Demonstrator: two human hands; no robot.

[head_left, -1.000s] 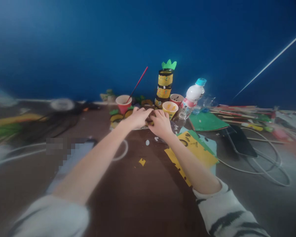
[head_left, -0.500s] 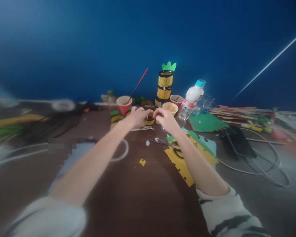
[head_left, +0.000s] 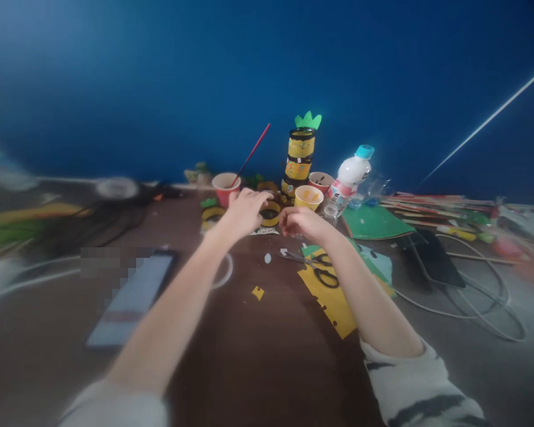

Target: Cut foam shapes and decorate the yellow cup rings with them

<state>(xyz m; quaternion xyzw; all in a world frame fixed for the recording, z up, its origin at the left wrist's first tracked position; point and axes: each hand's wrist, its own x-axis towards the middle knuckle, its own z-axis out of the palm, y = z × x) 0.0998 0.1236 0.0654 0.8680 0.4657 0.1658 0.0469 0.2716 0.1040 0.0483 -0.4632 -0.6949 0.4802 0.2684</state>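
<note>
Two hands out over the brown table, both at a yellow-and-black ring.

My left hand lies palm down with fingers spread, fingertips on the ring's left edge; whether it grips the ring I cannot tell. My right hand sits just at the ring's 4 o'clock, fingers curled in loosely, and I cannot tell if it holds anything. At 12 o'clock of the ring stands a yellow tower with a green crown; a yellow cup is at 2 o'clock, a red cup with a stick at 10 o'clock. Scissors lie on yellow paper by my right forearm, a phone left of my left arm.
</note>
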